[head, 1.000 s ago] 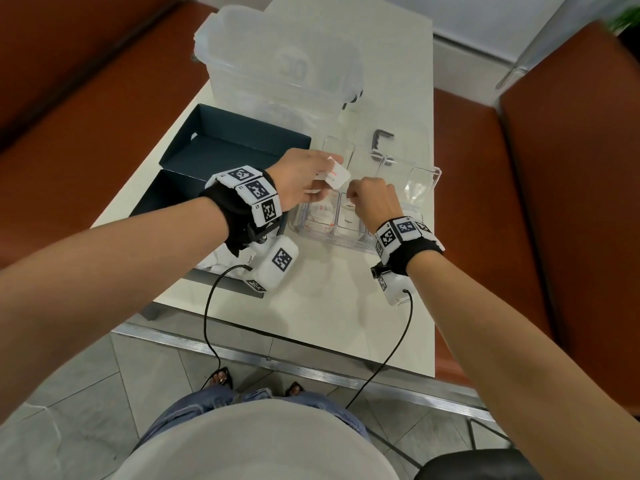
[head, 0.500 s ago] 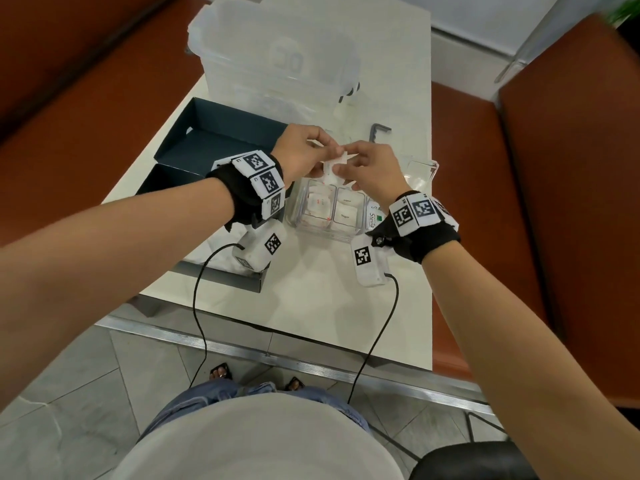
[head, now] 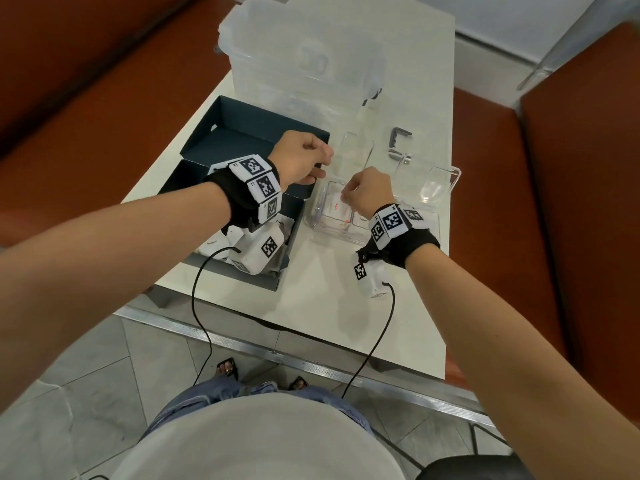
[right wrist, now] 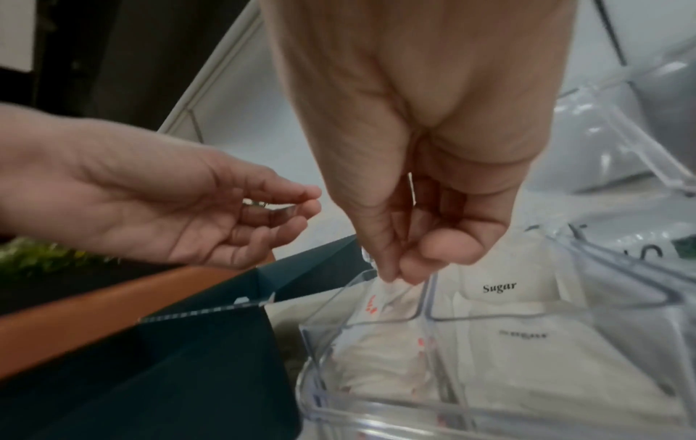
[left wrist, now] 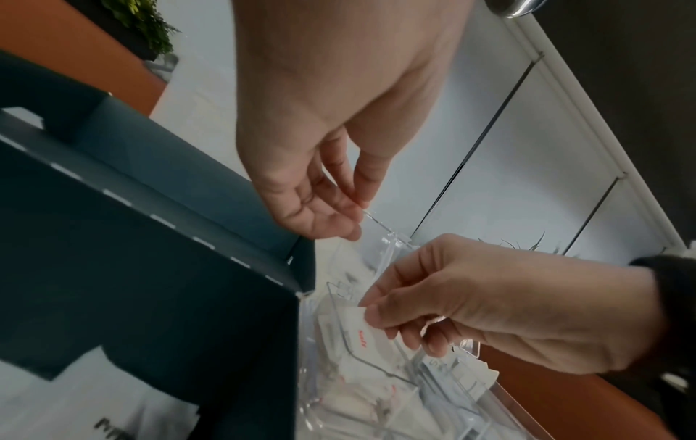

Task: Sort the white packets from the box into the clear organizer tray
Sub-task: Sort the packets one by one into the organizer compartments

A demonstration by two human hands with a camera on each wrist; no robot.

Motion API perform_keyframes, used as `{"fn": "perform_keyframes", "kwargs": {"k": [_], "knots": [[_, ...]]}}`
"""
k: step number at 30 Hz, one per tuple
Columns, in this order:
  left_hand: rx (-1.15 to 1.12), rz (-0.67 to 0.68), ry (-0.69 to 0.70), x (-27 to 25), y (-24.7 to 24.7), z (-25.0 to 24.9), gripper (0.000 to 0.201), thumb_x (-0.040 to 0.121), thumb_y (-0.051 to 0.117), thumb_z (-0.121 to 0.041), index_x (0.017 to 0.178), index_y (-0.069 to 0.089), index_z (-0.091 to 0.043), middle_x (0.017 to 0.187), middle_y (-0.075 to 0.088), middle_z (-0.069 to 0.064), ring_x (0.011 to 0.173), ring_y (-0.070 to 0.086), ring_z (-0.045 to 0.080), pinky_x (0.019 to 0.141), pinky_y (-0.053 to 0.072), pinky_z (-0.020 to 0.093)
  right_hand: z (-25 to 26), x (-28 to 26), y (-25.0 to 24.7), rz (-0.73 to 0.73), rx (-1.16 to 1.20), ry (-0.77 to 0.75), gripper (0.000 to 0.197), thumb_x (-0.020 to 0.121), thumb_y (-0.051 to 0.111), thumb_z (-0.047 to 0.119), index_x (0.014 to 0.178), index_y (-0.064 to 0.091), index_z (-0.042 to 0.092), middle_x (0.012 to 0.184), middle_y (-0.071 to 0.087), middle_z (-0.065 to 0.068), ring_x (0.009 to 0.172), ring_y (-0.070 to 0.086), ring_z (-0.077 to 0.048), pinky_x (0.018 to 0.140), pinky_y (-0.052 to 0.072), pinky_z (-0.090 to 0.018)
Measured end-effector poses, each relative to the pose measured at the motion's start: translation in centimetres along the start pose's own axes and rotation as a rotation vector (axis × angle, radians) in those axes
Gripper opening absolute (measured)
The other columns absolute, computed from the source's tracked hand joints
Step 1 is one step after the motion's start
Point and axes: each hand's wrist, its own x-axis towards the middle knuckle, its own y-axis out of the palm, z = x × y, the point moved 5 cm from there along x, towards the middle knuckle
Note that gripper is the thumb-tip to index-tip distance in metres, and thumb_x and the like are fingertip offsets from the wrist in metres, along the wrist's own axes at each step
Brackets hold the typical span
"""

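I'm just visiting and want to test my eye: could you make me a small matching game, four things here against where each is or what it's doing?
Things:
1. right hand
2. left hand
3. dark box
4. metal bracket

States:
A. on the table beyond the tray
B. holds nothing, fingers loosely curled
C. pinches a red-lettered packet over the tray
D. left of the tray, packets inside

Pairs: 1-C, 2-B, 3-D, 4-A
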Motion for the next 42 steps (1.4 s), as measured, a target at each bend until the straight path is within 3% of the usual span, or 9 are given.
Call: {"fn": "perform_keyframes", "kwargs": {"k": [3, 15, 20, 25, 27, 30, 35, 38, 42], "knots": [[-0.002, 0.010, -0.002, -0.3, -0.3, 0.1, 0.015, 0.095, 0.058, -0.012, 0.106, 0.067, -0.009, 0.100, 0.069, 0.003, 0.078, 0.066, 0.013, 0.066, 0.054, 0.021, 0.6, 0.0, 0.4, -0.002, -0.147, -0.020, 0.022, 0.093, 0.049, 0.007, 0.105, 0.065, -0.003, 0.111, 0.062, -0.021, 0.100, 0.061, -0.033, 0.080, 0.051, -0.033], [0.034, 0.082, -0.014, -1.1, -2.3, -0.7, 0.020, 0.098, 0.055, -0.018, 0.115, 0.063, -0.013, 0.105, 0.068, 0.001, 0.087, 0.067, 0.015, 0.076, 0.055, 0.026, 2.8, -0.6, -2.0, -0.057, -0.130, -0.107, 0.025, 0.093, 0.051, 0.019, 0.106, 0.069, 0.009, 0.108, 0.065, -0.015, 0.091, 0.064, -0.031, 0.081, 0.053, -0.035], [0.347, 0.311, 0.002, -2.1, -4.8, -0.8, 0.018, 0.095, 0.059, -0.023, 0.112, 0.064, -0.019, 0.102, 0.070, -0.002, 0.085, 0.067, 0.010, 0.070, 0.055, 0.021, 7.2, -1.1, -3.8, 0.038, -0.041, -0.341, 0.018, 0.090, 0.058, 0.014, 0.101, 0.071, 0.009, 0.093, 0.067, -0.003, 0.070, 0.056, -0.010, 0.076, 0.045, -0.018], [0.495, 0.272, 0.028, -2.8, -10.1, 0.4, 0.016, 0.094, 0.059, -0.020, 0.109, 0.064, -0.015, 0.105, 0.068, 0.005, 0.086, 0.065, 0.013, 0.068, 0.053, 0.022, 12.5, -1.4, -0.4, 0.269, -0.055, -0.452, 0.014, 0.088, 0.060, 0.015, 0.098, 0.070, 0.011, 0.064, 0.061, 0.013, 0.054, 0.059, -0.003, 0.055, 0.038, 0.001], [0.555, 0.212, 0.039, -3.1, -12.4, 1.3, 0.018, 0.094, 0.060, -0.019, 0.111, 0.064, -0.014, 0.107, 0.067, 0.007, 0.095, 0.065, 0.021, 0.075, 0.053, 0.029, 14.3, -1.5, 2.3, 0.387, -0.131, -0.479, 0.013, 0.089, 0.060, 0.015, 0.097, 0.069, 0.012, 0.060, 0.059, 0.015, 0.051, 0.059, -0.001, 0.050, 0.039, -0.001], [0.666, 0.080, 0.044, -3.3, -15.5, 2.9, 0.028, 0.091, 0.065, -0.022, 0.118, 0.061, -0.017, 0.118, 0.064, 0.006, 0.104, 0.060, 0.023, 0.086, 0.049, 0.033, 16.2, -1.8, 6.7, 0.521, -0.293, -0.512, 0.021, 0.088, 0.063, 0.017, 0.108, 0.067, 0.013, 0.076, 0.066, 0.005, 0.059, 0.058, -0.006, 0.048, 0.043, -0.011], [0.784, -0.064, -0.003, -3.9, -18.1, 6.3, 0.054, 0.092, 0.063, -0.030, 0.140, 0.042, -0.015, 0.136, 0.044, 0.014, 0.113, 0.052, 0.030, 0.094, 0.042, 0.036, 17.6, -2.7, 12.6, 0.622, -0.612, -0.593, 0.062, 0.076, 0.076, 0.014, 0.133, 0.053, 0.015, 0.120, 0.058, -0.011, 0.106, 0.056, -0.025, 0.076, 0.040, -0.023], [0.762, -0.062, -0.059, -4.1, -18.6, 8.5, 0.053, 0.098, 0.053, -0.028, 0.144, 0.035, -0.010, 0.140, 0.047, 0.016, 0.122, 0.049, 0.032, 0.097, 0.041, 0.036, 17.4, -3.0, 14.5, 0.684, -0.697, -0.576, 0.077, 0.068, 0.081, 0.011, 0.136, 0.046, 0.019, 0.115, 0.056, -0.011, 0.103, 0.058, -0.028, 0.080, 0.051, -0.033], [0.665, 0.001, -0.080, -4.7, -18.1, 10.0, 0.042, 0.106, 0.032, -0.023, 0.146, 0.032, -0.011, 0.134, 0.054, 0.019, 0.116, 0.053, 0.035, 0.091, 0.042, 0.035, 16.9, -3.1, 15.3, 0.734, -0.731, -0.514, 0.073, 0.063, 0.086, 0.026, 0.123, 0.045, 0.026, 0.084, 0.051, 0.003, 0.074, 0.057, -0.018, 0.061, 0.047, -0.029]]}}
